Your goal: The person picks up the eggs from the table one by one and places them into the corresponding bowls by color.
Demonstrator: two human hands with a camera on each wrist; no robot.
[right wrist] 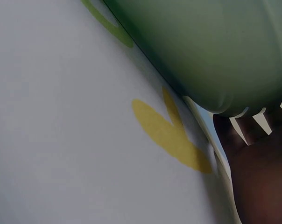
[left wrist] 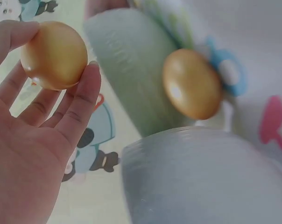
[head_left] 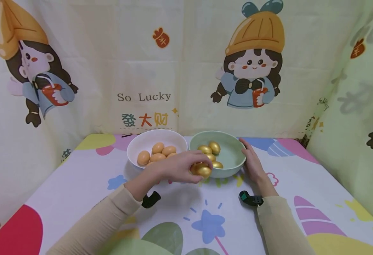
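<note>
My left hand [head_left: 184, 166] grips a golden egg [left wrist: 54, 55] between thumb and fingers, in front of the green bowl's near left side. Another golden egg [left wrist: 192, 84] sits low outside the bowls, near where they meet; the head view mostly hides it behind my hand. The green bowl [head_left: 231, 152] has several golden eggs [head_left: 214, 147] in its left part. To its left stands a white bowl [head_left: 133, 145] with several brown eggs [head_left: 158, 148], partly covered by my left hand. My right hand [head_left: 254, 164] holds the green bowl's right side, fingers against its outer wall.
Both bowls stand side by side towards the back of a table with a printed white cloth [head_left: 173, 219]. A cartoon-printed curtain [head_left: 199, 78] hangs behind and at both sides. Black wrist straps [head_left: 251, 199] show at both forearms.
</note>
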